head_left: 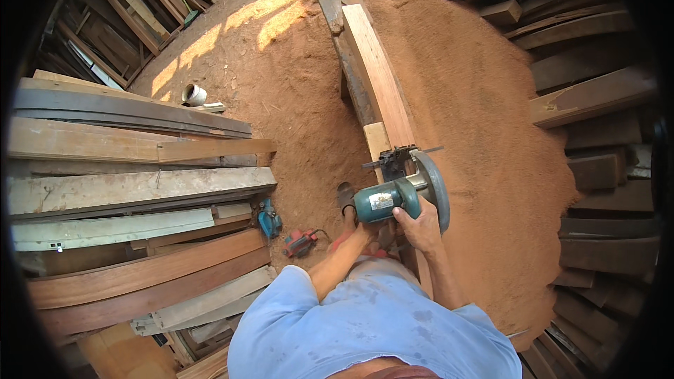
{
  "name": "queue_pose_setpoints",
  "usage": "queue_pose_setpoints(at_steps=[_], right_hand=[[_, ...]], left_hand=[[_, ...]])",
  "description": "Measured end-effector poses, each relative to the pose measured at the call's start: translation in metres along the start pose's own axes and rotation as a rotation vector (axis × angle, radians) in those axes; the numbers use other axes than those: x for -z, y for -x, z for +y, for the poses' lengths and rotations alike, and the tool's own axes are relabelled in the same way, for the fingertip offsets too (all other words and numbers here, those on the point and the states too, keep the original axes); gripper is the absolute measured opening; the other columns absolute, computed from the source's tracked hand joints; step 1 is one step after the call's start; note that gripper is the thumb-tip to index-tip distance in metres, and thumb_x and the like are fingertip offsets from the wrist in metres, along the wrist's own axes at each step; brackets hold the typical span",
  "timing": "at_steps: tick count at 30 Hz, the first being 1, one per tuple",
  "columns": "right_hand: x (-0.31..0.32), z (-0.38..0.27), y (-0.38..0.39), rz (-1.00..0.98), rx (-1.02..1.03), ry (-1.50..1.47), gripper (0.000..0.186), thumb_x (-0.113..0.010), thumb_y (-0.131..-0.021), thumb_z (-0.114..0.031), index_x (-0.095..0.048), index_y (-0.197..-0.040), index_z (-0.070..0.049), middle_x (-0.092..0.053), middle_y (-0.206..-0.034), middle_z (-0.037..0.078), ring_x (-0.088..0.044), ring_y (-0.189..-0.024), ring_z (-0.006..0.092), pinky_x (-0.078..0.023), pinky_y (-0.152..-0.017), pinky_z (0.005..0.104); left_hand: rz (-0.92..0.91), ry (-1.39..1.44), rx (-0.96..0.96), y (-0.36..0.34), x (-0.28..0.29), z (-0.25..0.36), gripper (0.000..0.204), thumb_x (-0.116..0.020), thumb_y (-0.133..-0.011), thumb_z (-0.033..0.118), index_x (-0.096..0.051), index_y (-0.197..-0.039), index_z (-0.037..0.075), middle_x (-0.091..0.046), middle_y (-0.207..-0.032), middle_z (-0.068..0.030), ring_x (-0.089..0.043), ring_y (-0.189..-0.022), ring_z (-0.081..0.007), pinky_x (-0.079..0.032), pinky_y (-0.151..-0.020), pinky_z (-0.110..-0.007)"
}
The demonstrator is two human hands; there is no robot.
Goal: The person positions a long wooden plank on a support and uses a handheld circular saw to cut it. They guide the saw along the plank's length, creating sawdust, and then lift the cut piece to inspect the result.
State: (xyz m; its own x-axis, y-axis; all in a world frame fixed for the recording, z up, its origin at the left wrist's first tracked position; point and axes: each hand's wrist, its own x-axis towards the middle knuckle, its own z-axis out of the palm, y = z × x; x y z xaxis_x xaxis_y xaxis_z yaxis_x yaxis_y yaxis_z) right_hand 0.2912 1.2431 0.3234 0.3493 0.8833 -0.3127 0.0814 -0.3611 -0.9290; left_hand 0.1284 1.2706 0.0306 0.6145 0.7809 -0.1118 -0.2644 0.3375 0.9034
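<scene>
A green circular saw [379, 202] with a grey rounded blade guard sits on a long reddish wooden beam [382, 77]. My right hand [421, 228] is closed around the saw's rear handle, with the thumb over its top. My left forearm reaches in under the saw's motor housing, so only part of my left hand [366, 230] shows and its fingers are hidden. Beneath the beam is a weathered wooden bench [337, 3], and a short pale wood block [377, 139] lies along the beam's left side.
Reddish sawdust [484, 140] covers the ground. At left, stacked planks [140, 189] stand near a teal power tool [268, 220] and a red power tool [302, 242]. A white bucket [194, 95] lies farther back. More lumber [597, 98] is piled at right.
</scene>
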Motion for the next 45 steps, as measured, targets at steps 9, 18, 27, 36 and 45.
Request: queue_pose_setpoints(at_steps=[9,18,27,36,45], right_hand=[[-0.005,-0.009,-0.011,-0.018,-0.006,-0.062,0.031,-0.074,-0.092,-0.018,-0.070,-0.116,0.001,-0.075,-0.098,0.014,-0.070,-0.089,0.0196,-0.056,-0.083,0.0373],[-0.006,-0.014,-0.020,-0.058,-0.067,-0.069,0.032,-0.074,-0.092,-0.018,-0.069,-0.118,0.000,-0.075,-0.099,0.013,-0.071,-0.091,0.0214,-0.056,-0.085,0.0375],[-0.006,-0.014,-0.029,-0.015,0.001,0.000,0.032,-0.074,-0.092,-0.018,-0.069,-0.117,0.001,-0.075,-0.098,0.014,-0.070,-0.091,0.0212,-0.056,-0.085,0.0376],[-0.011,-0.020,-0.039,-0.029,0.032,-0.029,0.031,-0.074,-0.092,-0.019,-0.070,-0.114,0.001,-0.074,-0.095,0.013,-0.069,-0.089,0.0209,-0.055,-0.083,0.0377],[-0.011,-0.025,-0.048,-0.027,0.021,-0.016,0.032,-0.074,-0.092,-0.020,-0.070,-0.116,0.001,-0.075,-0.098,0.013,-0.069,-0.090,0.0200,-0.055,-0.084,0.0367]], left_hand=[[0.028,0.030,0.055,-0.003,0.016,-0.007,0.050,-0.084,-0.086,0.016,-0.063,-0.130,0.011,-0.066,-0.125,-0.0025,-0.062,-0.112,-0.0175,-0.055,-0.096,-0.037],[-0.004,0.053,0.088,-0.010,0.020,0.007,0.052,-0.085,-0.086,0.016,-0.063,-0.133,0.011,-0.066,-0.127,-0.0030,-0.062,-0.115,-0.0181,-0.054,-0.100,-0.038],[-0.098,0.214,0.157,-0.028,0.021,0.007,0.054,-0.086,-0.086,0.015,-0.062,-0.135,0.011,-0.065,-0.129,-0.0035,-0.061,-0.118,-0.0187,-0.054,-0.104,-0.039],[0.036,-0.146,0.033,-0.026,0.054,-0.053,0.046,-0.080,-0.087,0.005,-0.064,-0.130,0.009,-0.068,-0.122,-0.0042,-0.065,-0.108,-0.0188,-0.057,-0.094,-0.035],[-0.015,-0.065,0.073,-0.037,0.039,0.000,0.046,-0.080,-0.087,0.005,-0.064,-0.130,0.009,-0.068,-0.123,-0.0043,-0.065,-0.110,-0.0188,-0.057,-0.095,-0.036]])
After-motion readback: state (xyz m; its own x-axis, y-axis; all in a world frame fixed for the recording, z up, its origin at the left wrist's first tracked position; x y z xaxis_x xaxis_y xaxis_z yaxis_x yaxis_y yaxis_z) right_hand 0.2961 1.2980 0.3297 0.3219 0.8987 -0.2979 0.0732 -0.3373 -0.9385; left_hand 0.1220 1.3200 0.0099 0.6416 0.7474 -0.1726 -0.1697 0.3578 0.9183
